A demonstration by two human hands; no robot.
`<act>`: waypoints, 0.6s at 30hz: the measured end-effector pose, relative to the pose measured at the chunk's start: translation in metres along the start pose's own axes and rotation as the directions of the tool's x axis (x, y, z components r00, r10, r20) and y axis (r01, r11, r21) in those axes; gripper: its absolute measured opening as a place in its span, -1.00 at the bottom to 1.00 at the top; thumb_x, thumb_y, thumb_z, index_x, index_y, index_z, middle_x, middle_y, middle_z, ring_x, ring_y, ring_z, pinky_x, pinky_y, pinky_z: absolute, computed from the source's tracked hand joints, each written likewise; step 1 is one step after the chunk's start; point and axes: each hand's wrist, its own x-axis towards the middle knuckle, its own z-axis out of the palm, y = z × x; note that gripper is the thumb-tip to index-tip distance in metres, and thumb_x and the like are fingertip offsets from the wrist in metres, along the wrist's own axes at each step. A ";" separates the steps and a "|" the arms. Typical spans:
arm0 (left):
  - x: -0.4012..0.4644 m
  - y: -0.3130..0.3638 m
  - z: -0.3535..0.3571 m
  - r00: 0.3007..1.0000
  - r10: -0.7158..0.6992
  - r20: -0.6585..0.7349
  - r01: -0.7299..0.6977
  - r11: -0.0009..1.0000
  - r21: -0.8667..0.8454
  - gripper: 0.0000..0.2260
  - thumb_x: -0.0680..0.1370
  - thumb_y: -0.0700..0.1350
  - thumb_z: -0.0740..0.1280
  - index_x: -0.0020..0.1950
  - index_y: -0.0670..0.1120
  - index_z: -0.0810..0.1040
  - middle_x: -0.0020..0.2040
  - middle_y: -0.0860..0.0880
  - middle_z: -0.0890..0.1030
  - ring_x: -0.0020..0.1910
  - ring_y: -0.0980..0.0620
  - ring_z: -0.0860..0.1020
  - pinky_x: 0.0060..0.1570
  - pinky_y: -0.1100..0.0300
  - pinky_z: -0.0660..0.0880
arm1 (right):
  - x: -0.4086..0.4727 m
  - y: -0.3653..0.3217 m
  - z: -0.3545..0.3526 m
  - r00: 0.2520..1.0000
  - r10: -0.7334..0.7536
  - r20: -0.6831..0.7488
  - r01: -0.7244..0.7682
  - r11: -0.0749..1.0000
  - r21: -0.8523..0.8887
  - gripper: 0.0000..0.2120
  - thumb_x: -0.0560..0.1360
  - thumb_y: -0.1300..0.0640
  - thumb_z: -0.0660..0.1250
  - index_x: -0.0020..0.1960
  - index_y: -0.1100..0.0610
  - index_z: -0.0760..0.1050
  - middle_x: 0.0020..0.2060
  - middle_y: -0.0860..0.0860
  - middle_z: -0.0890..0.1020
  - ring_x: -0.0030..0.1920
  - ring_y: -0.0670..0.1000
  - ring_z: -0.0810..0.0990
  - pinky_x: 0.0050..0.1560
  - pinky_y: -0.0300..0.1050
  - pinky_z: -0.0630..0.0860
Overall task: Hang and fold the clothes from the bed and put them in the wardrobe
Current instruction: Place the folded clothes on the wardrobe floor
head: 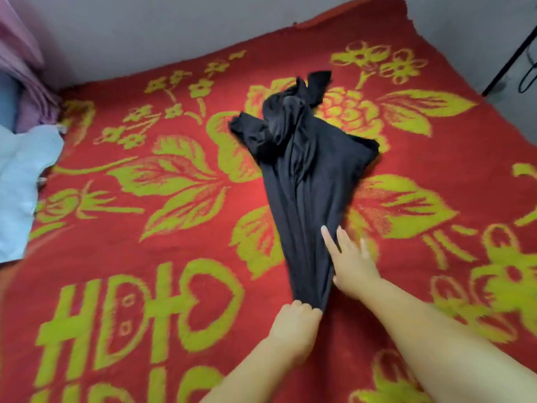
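Observation:
A black garment (pixel 302 175) lies stretched out on the red blanket with yellow-green flowers (pixel 145 228), bunched and crumpled at its far end. My left hand (pixel 293 324) is closed on the gathered near end of the garment. My right hand (pixel 348 257) lies flat with fingers spread on the garment's right edge, just beyond the left hand.
A light blue cloth (pixel 23 184) lies at the left edge of the bed. Pink and purple fabric (pixel 23 68) is piled in the far left corner. The grey wall (pixel 174 30) runs behind the bed. A black stand (pixel 511 53) leans at the far right.

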 end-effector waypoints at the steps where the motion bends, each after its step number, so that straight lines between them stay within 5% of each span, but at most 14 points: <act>1: -0.020 0.007 -0.006 0.999 0.026 -0.019 -0.027 0.997 -0.068 -0.74 0.48 -0.37 0.18 0.14 -0.21 0.44 0.10 -0.21 0.50 0.11 -0.21 0.43 -0.05 -0.01 0.32 | -0.019 -0.009 -0.004 0.999 -0.046 0.004 0.046 0.997 -0.062 -0.12 0.51 0.22 0.22 0.53 -0.06 -0.35 0.53 0.12 -0.30 0.54 0.08 -0.28 0.46 0.23 -0.15; 3: -0.059 0.013 -0.025 0.994 0.036 -0.105 -0.053 0.984 -0.171 -0.76 0.47 -0.38 0.14 0.07 -0.18 0.44 0.04 -0.18 0.48 0.06 -0.17 0.41 -0.12 0.04 0.27 | -0.052 -0.024 -0.019 0.993 -0.103 0.054 0.110 0.982 -0.152 -0.31 0.54 0.23 0.19 0.56 -0.08 -0.02 0.53 0.08 -0.29 0.52 0.10 -0.34 0.45 0.28 -0.18; 5: -0.099 0.010 -0.052 0.971 0.021 -0.237 -0.071 0.976 -0.205 -0.79 0.47 -0.37 0.11 -0.03 -0.12 0.41 -0.02 -0.14 0.47 0.01 -0.13 0.39 -0.18 0.12 0.23 | -0.074 -0.040 -0.054 0.993 -0.097 0.071 0.104 0.991 -0.090 -0.49 0.55 0.26 0.17 0.46 -0.01 0.26 0.56 0.05 -0.01 0.55 0.07 -0.22 0.47 0.21 -0.16; 7: -0.140 0.008 -0.088 0.930 -0.002 -0.367 -0.093 0.966 -0.240 -0.84 0.50 -0.34 0.11 -0.06 -0.12 0.40 -0.05 -0.12 0.48 -0.01 -0.11 0.39 -0.17 0.11 0.28 | -0.092 -0.056 -0.111 0.990 -0.137 0.042 0.135 0.990 0.039 -0.55 0.51 0.33 0.15 0.36 0.07 0.38 0.40 0.06 0.37 0.51 0.07 0.14 0.44 0.05 0.06; 9: -0.178 0.011 -0.129 0.866 -0.045 -0.498 -0.128 0.942 -0.309 -0.88 0.55 -0.29 0.12 -0.04 -0.16 0.43 -0.07 -0.12 0.49 -0.02 -0.11 0.41 -0.08 0.00 0.36 | -0.110 -0.074 -0.182 0.987 -0.159 -0.020 0.160 0.966 0.203 -0.59 0.46 0.35 0.16 0.27 0.10 0.45 0.20 0.07 0.55 0.27 0.10 0.46 0.08 -0.11 0.34; 13: -0.244 0.015 -0.213 0.630 -0.185 -0.754 -0.253 0.869 -0.425 -0.89 0.54 -0.27 0.15 -0.15 -0.19 0.42 -0.20 -0.05 0.44 -0.13 -0.05 0.40 -0.13 0.14 0.30 | -0.159 -0.107 -0.336 0.959 -0.184 -0.215 0.261 0.867 0.423 -0.63 0.43 0.42 0.13 0.11 0.16 0.53 0.08 0.10 0.60 0.16 0.09 0.54 -0.14 -0.20 0.32; 18: -0.308 0.013 -0.298 0.362 -0.440 -0.822 -0.447 0.692 -0.567 -0.82 0.57 -0.29 0.15 -0.21 -0.12 0.41 -0.17 -0.03 0.44 -0.13 -0.03 0.42 -0.08 0.14 0.38 | -0.236 -0.142 -0.463 0.826 -0.201 -0.527 0.459 0.783 0.420 -0.64 0.40 0.43 0.14 0.07 0.22 0.58 -0.03 0.11 0.63 0.01 0.01 0.52 -0.03 -0.19 0.36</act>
